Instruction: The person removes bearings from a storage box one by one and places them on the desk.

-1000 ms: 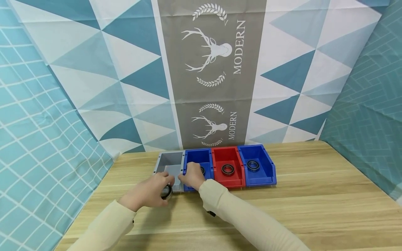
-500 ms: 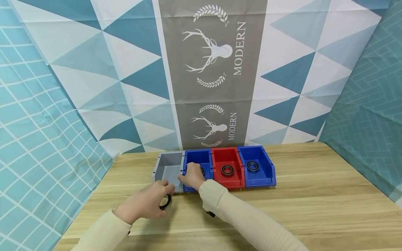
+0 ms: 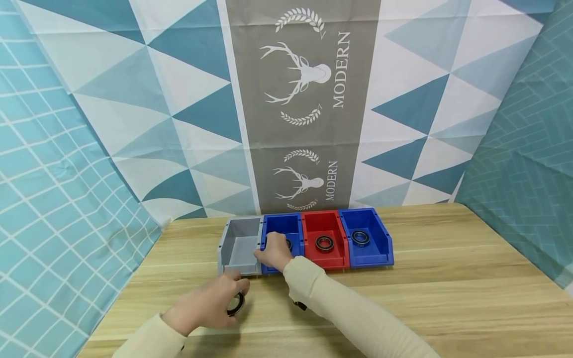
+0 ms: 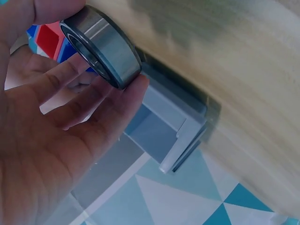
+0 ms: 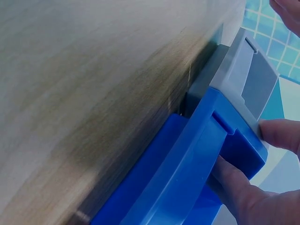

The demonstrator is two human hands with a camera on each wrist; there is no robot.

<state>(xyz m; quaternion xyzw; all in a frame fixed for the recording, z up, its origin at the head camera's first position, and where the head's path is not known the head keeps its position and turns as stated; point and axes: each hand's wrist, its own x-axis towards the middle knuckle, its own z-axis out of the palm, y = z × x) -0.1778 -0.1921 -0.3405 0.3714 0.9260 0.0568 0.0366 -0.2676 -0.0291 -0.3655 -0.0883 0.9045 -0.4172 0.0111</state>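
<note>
Bearing (image 4: 105, 49) is sitting pinched in the left hand (image 3: 208, 302), which I am holding over the table (image 3: 403, 298), toward its left edge, just in front of the front edge of the gray bin (image 3: 243, 251); remotely, I am gripping the left wall of the adjoining blue bin (image 5: 178, 173) with the right hand (image 3: 275, 251), while a second bearing (image 3: 324, 250) is lying in the red bin (image 3: 324, 223)

Bright, even light fills the head view; a soft shadow falls on the bench (image 3: 447, 293) by the slightly blurred left hand (image 3: 207, 304), and the wrist views look hazier, dimmer, glare striping the bearing (image 4: 111, 46)!
</note>
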